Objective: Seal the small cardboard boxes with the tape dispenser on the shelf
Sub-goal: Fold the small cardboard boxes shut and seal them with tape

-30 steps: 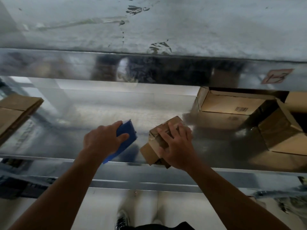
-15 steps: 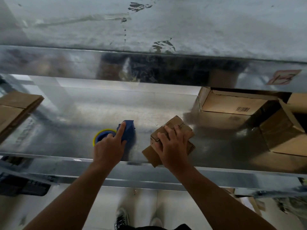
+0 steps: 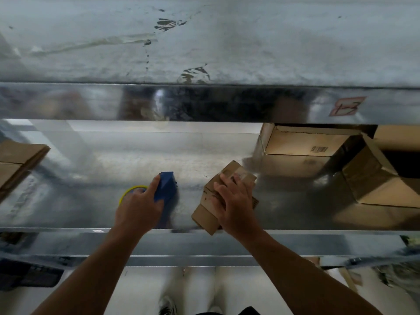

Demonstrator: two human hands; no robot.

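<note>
A small cardboard box lies tilted near the front edge of the metal shelf. My right hand rests on top of it with fingers curled over its near side, holding it. A blue tape dispenser with a yellow-rimmed tape roll stands on the shelf to the box's left. My left hand grips the dispenser from the near side, index finger lying along its blue body. Box and dispenser are a hand's width apart.
Two larger open cardboard boxes stand at the shelf's right. Flattened cardboard lies at the far left. An upper metal shelf edge with a red-framed label overhangs. Feet and floor show below.
My left hand has set the dispenser down onto the shelf, so the yellow roll now shows. My right hand has kept hold of the small box, which has turned slightly.
</note>
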